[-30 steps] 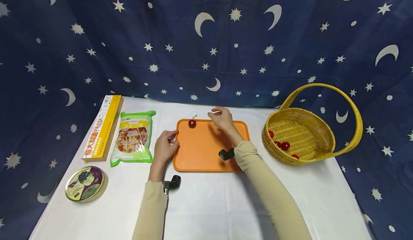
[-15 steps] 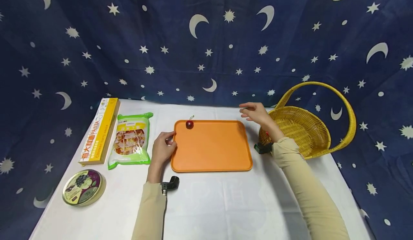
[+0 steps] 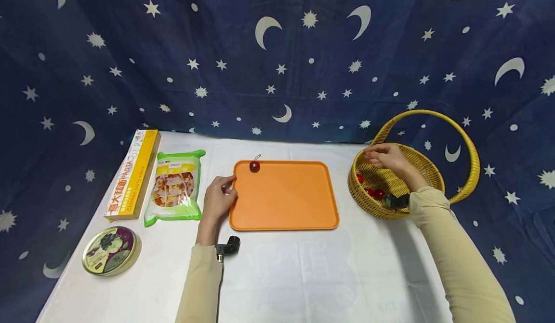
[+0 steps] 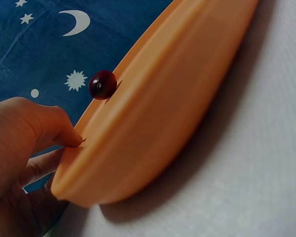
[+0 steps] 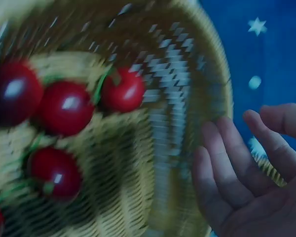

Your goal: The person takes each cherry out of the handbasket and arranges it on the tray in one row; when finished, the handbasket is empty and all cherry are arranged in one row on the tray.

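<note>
My left hand point(image 3: 218, 200) pinches the left edge of the orange tray point(image 3: 284, 197), thumb and fingers on either side of its rim in the left wrist view. On that tray, by the upper left corner, lies one dark red cherry point(image 3: 254, 166) with a green stem. Over the yellow wicker basket point(image 3: 363, 201) hovers my right hand point(image 3: 391, 160), fingers loosely bent and holding nothing. Several red cherries point(image 5: 66, 109) with green stems lie in the basket, to the left of the right hand's fingers point(image 5: 232, 165) in the right wrist view.
Left of the tray lie a green and white food packet point(image 3: 174, 188) and a yellow pasta box point(image 3: 133, 174). A round tin point(image 3: 110, 249) stands nearer the front. The basket's tall handle point(image 3: 473, 164) arches up at the right. A starry blue cloth point(image 3: 243, 96) hangs behind the table.
My right hand has moved right, from above the tray to over the basket, with nothing in it. My left hand stays at the tray's edge, and the lone cherry remains on the tray.
</note>
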Demonstrator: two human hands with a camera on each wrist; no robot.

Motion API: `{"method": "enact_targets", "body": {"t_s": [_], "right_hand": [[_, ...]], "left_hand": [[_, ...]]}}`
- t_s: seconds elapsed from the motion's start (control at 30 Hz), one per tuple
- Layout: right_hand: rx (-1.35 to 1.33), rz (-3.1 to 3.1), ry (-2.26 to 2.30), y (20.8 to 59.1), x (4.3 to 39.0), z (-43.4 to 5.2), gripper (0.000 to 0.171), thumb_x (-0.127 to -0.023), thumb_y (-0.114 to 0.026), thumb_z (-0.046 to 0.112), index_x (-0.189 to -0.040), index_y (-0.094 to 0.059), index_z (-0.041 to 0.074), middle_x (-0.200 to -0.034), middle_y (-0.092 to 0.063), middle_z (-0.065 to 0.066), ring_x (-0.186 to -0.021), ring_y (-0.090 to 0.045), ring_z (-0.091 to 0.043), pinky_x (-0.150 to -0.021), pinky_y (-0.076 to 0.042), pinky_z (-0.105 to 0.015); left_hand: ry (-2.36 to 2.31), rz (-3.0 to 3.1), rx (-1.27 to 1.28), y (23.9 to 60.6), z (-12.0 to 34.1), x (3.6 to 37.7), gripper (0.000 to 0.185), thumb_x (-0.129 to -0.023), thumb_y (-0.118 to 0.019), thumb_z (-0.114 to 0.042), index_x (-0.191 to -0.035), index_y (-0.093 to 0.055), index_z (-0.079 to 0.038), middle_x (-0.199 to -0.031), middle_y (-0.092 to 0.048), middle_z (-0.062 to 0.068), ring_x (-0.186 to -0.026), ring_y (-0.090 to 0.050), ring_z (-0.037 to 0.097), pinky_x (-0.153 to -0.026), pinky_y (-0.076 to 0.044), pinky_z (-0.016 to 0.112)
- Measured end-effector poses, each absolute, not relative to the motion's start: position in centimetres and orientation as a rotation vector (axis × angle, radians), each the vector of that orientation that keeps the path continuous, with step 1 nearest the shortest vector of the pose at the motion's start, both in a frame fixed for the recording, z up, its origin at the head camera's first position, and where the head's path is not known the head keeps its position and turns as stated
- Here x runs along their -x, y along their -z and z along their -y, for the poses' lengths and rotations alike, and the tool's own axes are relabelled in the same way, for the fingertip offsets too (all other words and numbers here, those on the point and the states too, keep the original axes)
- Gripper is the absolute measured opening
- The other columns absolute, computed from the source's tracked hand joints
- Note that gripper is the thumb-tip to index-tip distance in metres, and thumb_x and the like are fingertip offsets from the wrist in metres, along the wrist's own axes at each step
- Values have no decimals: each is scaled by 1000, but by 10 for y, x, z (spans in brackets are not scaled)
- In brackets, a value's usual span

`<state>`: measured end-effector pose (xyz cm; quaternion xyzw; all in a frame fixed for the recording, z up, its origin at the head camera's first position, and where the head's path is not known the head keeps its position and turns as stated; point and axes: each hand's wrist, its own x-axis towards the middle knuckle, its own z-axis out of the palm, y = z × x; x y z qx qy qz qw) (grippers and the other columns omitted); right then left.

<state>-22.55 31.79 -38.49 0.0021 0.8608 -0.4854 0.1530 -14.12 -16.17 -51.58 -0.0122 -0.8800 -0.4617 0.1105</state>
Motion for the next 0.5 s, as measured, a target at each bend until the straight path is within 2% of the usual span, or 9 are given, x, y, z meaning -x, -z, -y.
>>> {"method": "enact_targets", "body": {"t_s": [0.13, 0.2, 0.3, 0.5], "right_hand": [[7, -2450, 1266, 391, 226, -331, 43, -101, -51, 13, -132, -49, -18, -116, -67, -17, -88, -68, -11, -80, -55, -35], [16, -2415, 1201, 394, 228, -334, 42, -101, -50, 12, -131, -50, -17, -122, -64, -22, -92, -68, -16, -85, -54, -41], [29, -2330, 1132, 398, 230, -338, 40, -99, -51, 9, -130, -51, -17, -121, -64, -22, -95, -67, -20, -89, -52, -46], [22, -2135, 1096, 405, 237, -335, 44, -96, -55, 4, -133, -47, -18, -112, -69, -17, -94, -68, -26, -84, -54, -43]], "left_hand": [[1359, 2581, 38, 515, 163, 142, 44, -77, -66, 0, -122, -68, 1, -103, -65, 17, -81, -64, 26, -76, -46, 40], [1363, 2579, 35, 516, 164, 142, 44, -78, -66, 0, -122, -68, 1, -103, -65, 16, -80, -64, 26, -75, -46, 39], [1362, 2583, 27, 517, 164, 142, 44, -78, -66, 0, -121, -69, 0, -102, -65, 15, -78, -64, 25, -74, -46, 38], [1357, 2574, 36, 519, 162, 142, 44, -77, -66, 0, -121, -69, -1, -101, -65, 14, -76, -64, 23, -73, -47, 36]]}}
